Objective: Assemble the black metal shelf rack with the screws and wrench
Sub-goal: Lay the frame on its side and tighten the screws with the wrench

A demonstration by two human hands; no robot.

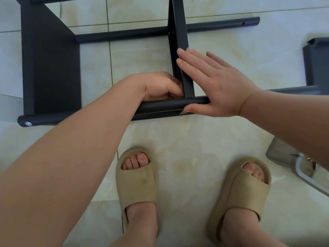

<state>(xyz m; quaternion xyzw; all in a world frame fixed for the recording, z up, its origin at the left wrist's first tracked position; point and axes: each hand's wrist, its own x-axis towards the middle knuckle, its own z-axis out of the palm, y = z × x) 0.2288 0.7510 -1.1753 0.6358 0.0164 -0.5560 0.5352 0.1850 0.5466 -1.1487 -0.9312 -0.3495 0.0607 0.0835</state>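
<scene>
Head view looks down at the black shelf rack (51, 68) lying on its side on the tiled floor (204, 148), with 2 tan slippers (136, 184) just below its near tube (169, 105). The left hand (161, 86) is curled against the left face of an upright shelf panel (183, 56) where it meets that tube, though whether its fingers grip anything cannot be told. The right hand (216, 84) lies flat with fingers apart, fingertips on the panel's right edge and thumb on the tube, while a silver screw head (28, 124) shows at the tube's left end.
</scene>
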